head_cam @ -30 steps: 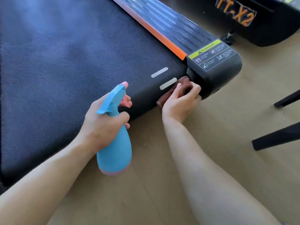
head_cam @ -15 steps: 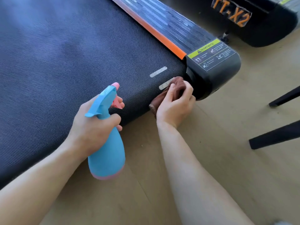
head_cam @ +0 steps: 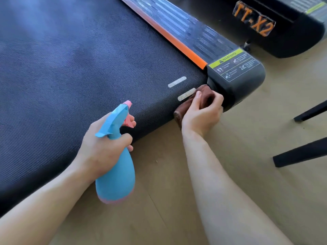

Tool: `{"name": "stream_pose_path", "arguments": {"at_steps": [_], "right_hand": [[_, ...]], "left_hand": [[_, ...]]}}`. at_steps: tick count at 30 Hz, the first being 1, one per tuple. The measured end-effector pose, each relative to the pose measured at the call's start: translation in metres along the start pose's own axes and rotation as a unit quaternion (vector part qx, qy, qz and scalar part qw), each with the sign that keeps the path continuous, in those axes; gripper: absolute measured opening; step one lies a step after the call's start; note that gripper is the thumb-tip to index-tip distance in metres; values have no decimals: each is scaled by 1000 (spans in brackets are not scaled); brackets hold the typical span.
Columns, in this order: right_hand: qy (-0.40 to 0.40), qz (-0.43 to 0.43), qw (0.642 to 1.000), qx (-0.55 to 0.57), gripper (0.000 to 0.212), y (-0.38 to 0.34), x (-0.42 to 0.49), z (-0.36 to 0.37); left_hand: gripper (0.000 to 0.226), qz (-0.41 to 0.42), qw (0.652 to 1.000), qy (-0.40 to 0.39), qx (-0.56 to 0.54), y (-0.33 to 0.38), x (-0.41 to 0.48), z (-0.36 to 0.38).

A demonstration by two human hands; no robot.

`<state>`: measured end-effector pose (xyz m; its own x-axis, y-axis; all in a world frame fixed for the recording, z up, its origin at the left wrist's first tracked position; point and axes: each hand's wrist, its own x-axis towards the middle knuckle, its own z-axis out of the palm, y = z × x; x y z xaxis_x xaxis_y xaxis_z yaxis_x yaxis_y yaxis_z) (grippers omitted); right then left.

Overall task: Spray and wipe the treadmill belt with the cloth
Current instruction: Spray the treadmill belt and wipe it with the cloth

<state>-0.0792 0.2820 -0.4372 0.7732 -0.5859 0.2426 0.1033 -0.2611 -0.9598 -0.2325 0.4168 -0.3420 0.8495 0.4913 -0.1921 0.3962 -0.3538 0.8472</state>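
Fingers (head_cam: 196, 99) of the right hand (head_cam: 200, 119) clench the cloth (head_cam: 207, 96) at the near right corner of the belt (head_cam: 88, 68), nudged farther on than a second ago; left hand (head_cam: 101, 145) grips the bottle (head_cam: 115, 179); wiping appears under way

The treadmill belt (head_cam: 88, 76) has a fine, woven-looking grain, dark and matt, with a soft bluish sheen farther up. Two pale strips (head_cam: 177, 81) on it look just as grainy. The cloth (head_cam: 206, 96) is brown and plush (thick and fuzzy at the folds). The spray bottle (head_cam: 115, 177) is smooth blue plastic with a dull satin finish, and its trigger (head_cam: 127, 121) is pink plastic. The side rail (head_cam: 185, 20) is ribbed and edged by a smooth orange strip (head_cam: 177, 41). The end cap (head_cam: 244, 84) is smooth black plastic, faintly shiny, under a flat printed warning label (head_cam: 235, 65). The floor (head_cam: 177, 218) looks like pale wood, smooth and matt.
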Motion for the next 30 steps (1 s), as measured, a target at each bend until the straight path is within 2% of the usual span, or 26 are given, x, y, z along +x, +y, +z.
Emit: {"name": "stream_pose_path", "arguments": {"at_steps": [4,9,13,16,18,20,24,26,30], "right_hand": [[4,6,1000,7,21,-6,-16,1],[-103,-68,992,-18,18,11,-28,-16],[-4,9,1000,-9,22,6,0,-7],[0,39,999,8,22,-3,-11,1],[-30,6,1000,-4,22,-1,-16,-4],[-95,-50,994,-27,23,7,-20,-15],[-212,-175,960,-43,25,17,-14,-33],[-199,-196,959,-53,26,14,7,-29],[-153,-166,969,-95,32,-5,16,-15]], "left_hand": [[51,5,1000,8,-12,-2,3,5],[56,2,1000,4,-10,5,2,8],[57,12,1000,-1,-15,12,2,10],[58,15,1000,3,-15,15,3,10],[56,22,1000,4,-15,16,3,10],[60,24,999,6,-25,16,2,11],[52,17,999,0,-27,13,0,16],[49,21,999,-7,-37,13,-2,21],[56,27,998,-10,-52,14,-3,27]]}}
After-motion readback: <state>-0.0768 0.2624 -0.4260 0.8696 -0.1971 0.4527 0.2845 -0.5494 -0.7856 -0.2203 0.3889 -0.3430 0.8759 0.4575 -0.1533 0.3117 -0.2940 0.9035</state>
